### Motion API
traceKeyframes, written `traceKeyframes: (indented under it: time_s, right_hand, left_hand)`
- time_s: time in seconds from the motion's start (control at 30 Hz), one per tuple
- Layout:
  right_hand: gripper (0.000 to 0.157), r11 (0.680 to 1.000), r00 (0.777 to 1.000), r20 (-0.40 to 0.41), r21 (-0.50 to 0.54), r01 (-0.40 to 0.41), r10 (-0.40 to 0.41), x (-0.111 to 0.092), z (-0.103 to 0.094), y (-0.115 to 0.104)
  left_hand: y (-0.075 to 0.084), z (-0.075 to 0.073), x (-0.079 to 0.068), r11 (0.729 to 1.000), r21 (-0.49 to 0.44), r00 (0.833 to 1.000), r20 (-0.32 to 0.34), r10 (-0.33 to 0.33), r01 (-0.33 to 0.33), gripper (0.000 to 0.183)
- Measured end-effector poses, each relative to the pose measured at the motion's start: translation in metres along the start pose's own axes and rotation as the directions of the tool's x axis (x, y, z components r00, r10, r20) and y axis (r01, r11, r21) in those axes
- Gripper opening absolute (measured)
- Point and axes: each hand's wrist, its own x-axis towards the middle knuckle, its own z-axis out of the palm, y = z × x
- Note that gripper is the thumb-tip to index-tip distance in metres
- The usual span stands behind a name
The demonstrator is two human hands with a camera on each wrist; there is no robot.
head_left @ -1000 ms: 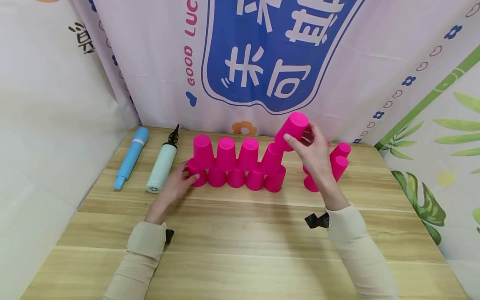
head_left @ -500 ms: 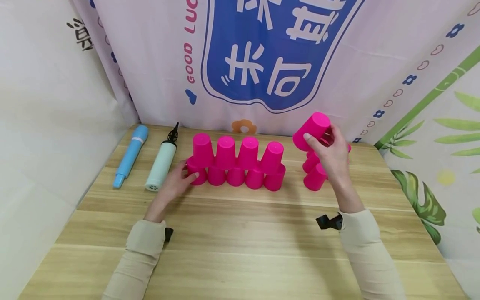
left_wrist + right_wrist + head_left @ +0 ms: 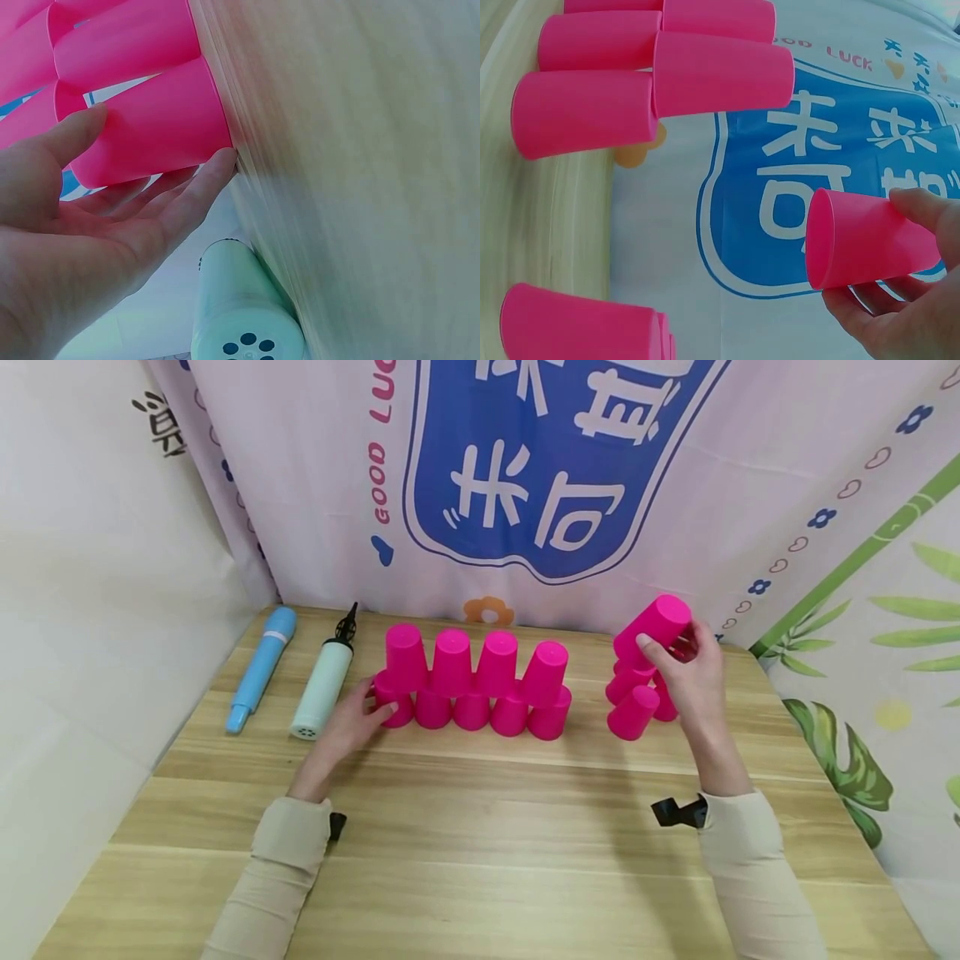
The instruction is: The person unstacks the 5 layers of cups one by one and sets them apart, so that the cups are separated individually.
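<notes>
A row of several upside-down pink cups (image 3: 472, 714) stands on the table, with a second row of pink cups (image 3: 452, 664) resting on top, bridging the joints. My left hand (image 3: 348, 727) holds the leftmost bottom cup (image 3: 157, 124), thumb on one side and fingers along the other. My right hand (image 3: 697, 681) grips another pink cup (image 3: 870, 236) in the air, tilted, its base up toward the right. Below it stand more pink cups (image 3: 632, 714), partly hidden by the held cup and the hand.
Left of the row lie a pale green hand pump (image 3: 322, 689) with a black nozzle and a blue pump (image 3: 260, 670). A printed cloth (image 3: 315, 485) hangs behind the wooden table (image 3: 480, 827). A leaf-patterned cloth (image 3: 885, 693) is at the right.
My right hand has carried its cup rightward, away from the right end of the stacked rows to over the separate cups. The left hand has stayed at the leftmost cup.
</notes>
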Motion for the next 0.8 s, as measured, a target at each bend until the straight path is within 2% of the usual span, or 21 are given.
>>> traceKeyframes:
  time_s: [0.43, 0.57, 0.8]
  right_hand:
    - [0.057, 0.998, 0.997, -0.058, 0.026, -0.054, 0.056, -0.001, -0.017, 0.016]
    - [0.058, 0.996, 0.994, -0.075, 0.018, -0.083, 0.084, -0.002, -0.022, 0.022]
    - [0.060, 0.986, 0.981, -0.115, 0.076, -0.148, 0.156, -0.005, -0.033, 0.031]
  left_hand:
    - [0.000, -0.001, -0.001, 1.000, -0.001, 1.000, -0.001, 0.008, -0.008, 0.060]
    - [0.000, -0.001, -0.001, 1.000, 0.001, 1.000, -0.004, 0.007, -0.007, 0.059]
    - [0.000, -0.001, -0.001, 1.000, 0.006, 1.000, -0.003, 0.007, -0.007, 0.060]
